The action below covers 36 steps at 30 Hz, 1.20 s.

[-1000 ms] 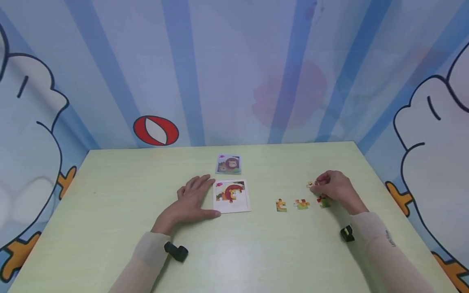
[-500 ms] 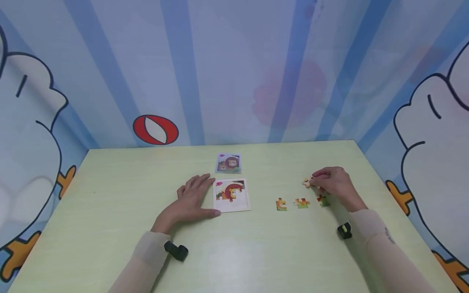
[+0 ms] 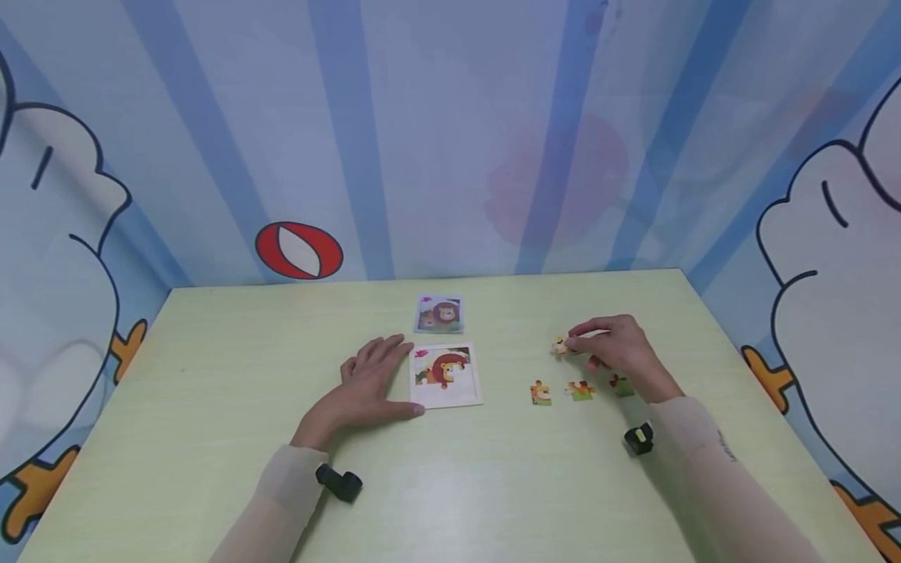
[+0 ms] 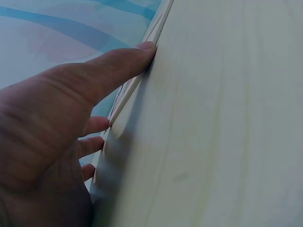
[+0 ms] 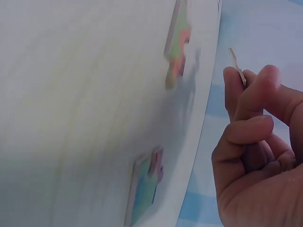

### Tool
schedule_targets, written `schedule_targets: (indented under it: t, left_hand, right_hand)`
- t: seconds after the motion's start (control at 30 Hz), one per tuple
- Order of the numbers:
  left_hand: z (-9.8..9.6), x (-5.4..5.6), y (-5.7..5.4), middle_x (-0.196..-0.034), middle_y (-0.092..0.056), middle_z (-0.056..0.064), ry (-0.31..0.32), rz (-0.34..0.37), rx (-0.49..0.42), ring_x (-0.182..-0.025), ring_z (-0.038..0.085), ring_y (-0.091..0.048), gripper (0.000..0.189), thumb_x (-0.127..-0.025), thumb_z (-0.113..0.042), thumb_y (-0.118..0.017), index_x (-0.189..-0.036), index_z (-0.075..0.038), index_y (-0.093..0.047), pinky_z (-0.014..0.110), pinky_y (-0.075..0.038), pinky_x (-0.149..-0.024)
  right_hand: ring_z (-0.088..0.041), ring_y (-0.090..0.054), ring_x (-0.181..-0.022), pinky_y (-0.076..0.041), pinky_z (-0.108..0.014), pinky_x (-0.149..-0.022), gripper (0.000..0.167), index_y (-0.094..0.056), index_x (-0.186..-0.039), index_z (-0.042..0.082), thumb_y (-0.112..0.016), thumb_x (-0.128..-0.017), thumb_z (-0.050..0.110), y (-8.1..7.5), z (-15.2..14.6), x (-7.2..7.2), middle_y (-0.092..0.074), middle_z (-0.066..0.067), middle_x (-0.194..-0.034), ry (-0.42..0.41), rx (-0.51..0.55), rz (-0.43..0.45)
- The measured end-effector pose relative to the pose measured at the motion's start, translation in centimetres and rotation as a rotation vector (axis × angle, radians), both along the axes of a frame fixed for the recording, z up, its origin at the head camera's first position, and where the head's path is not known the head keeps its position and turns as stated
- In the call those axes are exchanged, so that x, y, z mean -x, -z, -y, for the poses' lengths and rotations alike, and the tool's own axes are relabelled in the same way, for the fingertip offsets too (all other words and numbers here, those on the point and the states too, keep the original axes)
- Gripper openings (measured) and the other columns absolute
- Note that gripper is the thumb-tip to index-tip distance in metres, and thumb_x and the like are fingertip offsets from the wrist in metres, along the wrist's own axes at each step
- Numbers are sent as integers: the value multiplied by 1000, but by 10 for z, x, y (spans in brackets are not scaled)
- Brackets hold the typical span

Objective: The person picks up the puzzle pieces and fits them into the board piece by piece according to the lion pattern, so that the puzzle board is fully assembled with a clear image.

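Observation:
My right hand [image 3: 619,349] pinches a small jigsaw piece [image 3: 559,346] between thumb and fingertips. In the right wrist view that piece [image 5: 235,64] shows edge-on, lifted off the table. My left hand [image 3: 367,385] lies spread at the left side of a white puzzle board [image 3: 464,396], fingertips and thumb touching its edge. Part of a lion picture fills the board's upper left. In the left wrist view the thumb [image 4: 125,64] rests on the board's edge. Loose jigsaw pieces lie right of the board: one orange [image 3: 540,393], one orange and green [image 3: 580,391], one green [image 3: 622,385], partly under my right hand.
Behind the board lies a picture card [image 3: 439,314] showing lions. All of this is on a pale wooden table [image 3: 246,352]. A blue striped backdrop [image 3: 450,141] rises at the table's far edge and sides.
My right hand has lifted the jigsaw piece and carried it left, towards the board. The left hand and the board have stayed in place.

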State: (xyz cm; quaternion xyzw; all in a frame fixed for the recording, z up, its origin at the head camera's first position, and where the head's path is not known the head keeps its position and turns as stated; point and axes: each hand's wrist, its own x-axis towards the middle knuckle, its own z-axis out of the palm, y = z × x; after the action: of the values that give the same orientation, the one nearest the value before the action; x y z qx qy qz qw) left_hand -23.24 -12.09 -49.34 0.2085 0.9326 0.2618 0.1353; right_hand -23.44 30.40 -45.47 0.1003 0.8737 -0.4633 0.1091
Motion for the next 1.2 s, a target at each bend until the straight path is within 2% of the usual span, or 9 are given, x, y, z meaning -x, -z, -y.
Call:
schedule_targets:
  t: [0.17,0.37,0.47,0.6,0.8,1.07,1.2]
  left_hand:
    - [0,0,0,-182,-18,9,-1,1,-9,-167,42,-10,107,-83,-51,-87,-170,-20,-31,75,-13,-127]
    - [1,0,0,-182,-18,9,2,-2,-6,-167,42,-10,108,-84,-52,-87,-170,-20,-31,74,-14,-126]
    - [2,0,0,-182,-18,8,-2,-2,-2,-167,42,-10,107,-84,-52,-87,-170,-21,-31,74,-14,-127]
    - [2,0,1,-182,-19,8,-1,-5,2,-167,42,-10,107,-83,-52,-87,-170,-21,-31,75,-14,-127]
    - [1,1,2,-182,-19,8,-2,-6,2,-167,42,-11,108,-83,-52,-87,-170,-20,-32,75,-14,-127]
    - [1,1,1,-182,-19,9,1,-9,7,-167,42,-11,107,-84,-52,-86,-170,-20,-31,76,-14,-127]
    - [1,1,1,-181,-19,9,0,-6,5,-167,43,-11,107,-84,-53,-86,-170,-20,-32,76,-14,-127]
  right_hand:
    - [-20,-61,-56,-40,-34,-51,35,-77,-124,13,-80,-98,36,2,11,5,-83,-5,-99,-16,14,2]
    - [-15,-56,-53,-48,-32,-59,32,-78,-122,12,-81,-97,32,2,26,6,-84,-8,-103,-32,95,2]
    - [-13,-52,-52,-48,-31,-59,30,-78,-121,11,-81,-97,30,2,33,5,-84,-9,-102,-41,151,22]
    - [-13,-46,-50,-41,-29,-54,29,-78,-121,11,-80,-98,27,4,42,3,-83,-12,-100,-69,200,47]
    - [-15,-44,-48,-28,-28,-47,28,-78,-120,14,-81,-97,29,9,54,5,-84,-9,-96,-87,197,53]
    - [-18,-44,-50,-40,-31,-54,26,-78,-118,10,-80,-97,24,7,74,6,-82,-13,-94,-135,236,34]
    - [-16,-47,-50,-44,-30,-55,25,-79,-116,10,-81,-96,25,8,85,7,-83,-10,-92,-152,243,41]
